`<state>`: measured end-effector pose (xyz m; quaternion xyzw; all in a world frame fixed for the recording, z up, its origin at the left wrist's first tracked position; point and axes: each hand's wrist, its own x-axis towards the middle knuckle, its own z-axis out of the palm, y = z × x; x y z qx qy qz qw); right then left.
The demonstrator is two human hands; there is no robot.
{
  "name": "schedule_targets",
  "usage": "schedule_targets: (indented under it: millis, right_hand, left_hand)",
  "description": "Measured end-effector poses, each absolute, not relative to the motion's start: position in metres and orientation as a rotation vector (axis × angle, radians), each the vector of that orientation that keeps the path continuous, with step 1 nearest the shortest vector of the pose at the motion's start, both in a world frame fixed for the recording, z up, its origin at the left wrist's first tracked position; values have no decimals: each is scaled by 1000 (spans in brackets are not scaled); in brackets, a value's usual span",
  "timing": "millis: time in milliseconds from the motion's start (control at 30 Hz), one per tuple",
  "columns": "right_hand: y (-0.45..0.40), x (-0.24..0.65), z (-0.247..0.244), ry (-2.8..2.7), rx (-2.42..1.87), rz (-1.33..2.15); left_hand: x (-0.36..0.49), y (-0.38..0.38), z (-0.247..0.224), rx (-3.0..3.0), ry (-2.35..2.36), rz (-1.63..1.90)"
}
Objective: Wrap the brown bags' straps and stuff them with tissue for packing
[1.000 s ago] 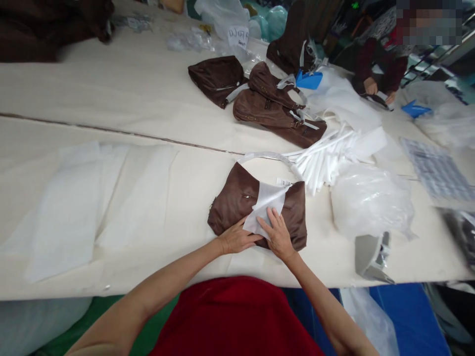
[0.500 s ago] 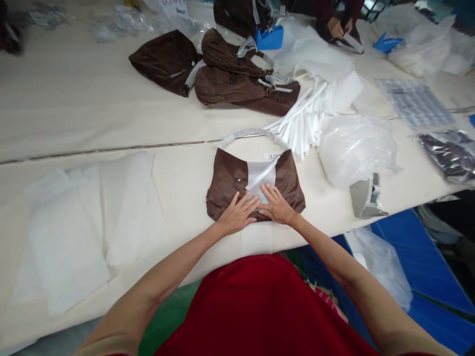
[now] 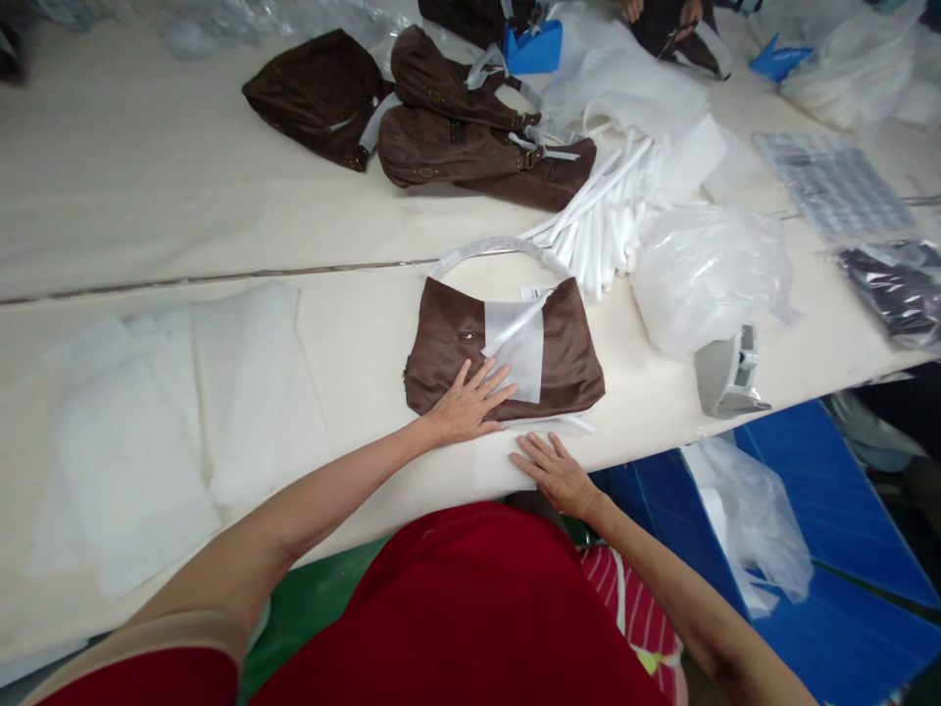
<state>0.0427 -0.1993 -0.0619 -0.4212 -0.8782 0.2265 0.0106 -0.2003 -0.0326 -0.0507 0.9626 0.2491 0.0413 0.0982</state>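
Now the open, empty right hand has left the brown bag for the table edge, while the open left hand lies flat on the bag.

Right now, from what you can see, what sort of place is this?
Probably a handbag finishing or packing workshop. Several brown handbags lie on a long cloth-covered table, alongside a heap of white tubes and a clear plastic bag of packing material.

Hang tag — unreadable (too small)
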Motion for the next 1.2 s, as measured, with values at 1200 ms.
schedule_targets:
  millis: [1200]
  right_hand:
    - [-80,0,-44,-1583,-1980,561]
  left_hand:
    - [-211,-21,-43,2137,773,241]
